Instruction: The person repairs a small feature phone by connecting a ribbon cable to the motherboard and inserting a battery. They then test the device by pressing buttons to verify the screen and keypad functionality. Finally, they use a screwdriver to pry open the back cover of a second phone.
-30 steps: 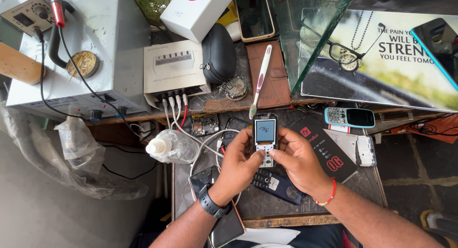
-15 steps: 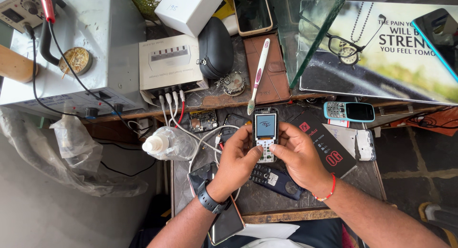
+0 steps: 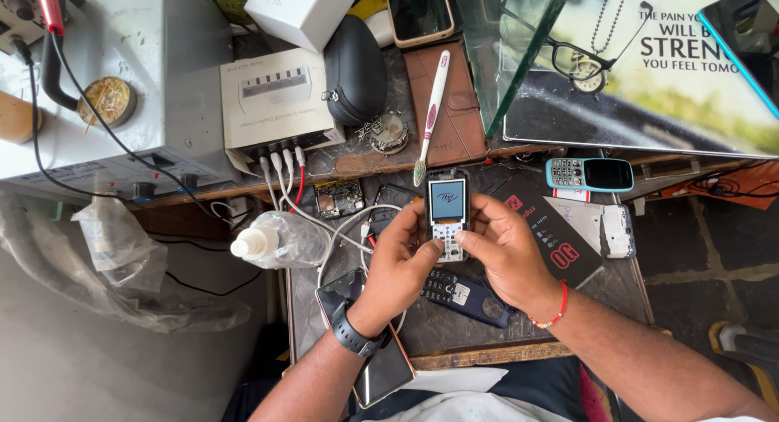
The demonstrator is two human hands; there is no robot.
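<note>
both hands [image 3: 454,256] keep gripping unmoved white keypad phone [image 3: 447,214] (screen lit).

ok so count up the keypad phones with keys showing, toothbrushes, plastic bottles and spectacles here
keypad phones, keys showing: 3
toothbrush: 1
plastic bottle: 1
spectacles: 1
total: 6

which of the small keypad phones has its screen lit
The white keypad phone held by both hands. The blue-edged one to the right and the dark one under the hands show no lit screen.
</note>
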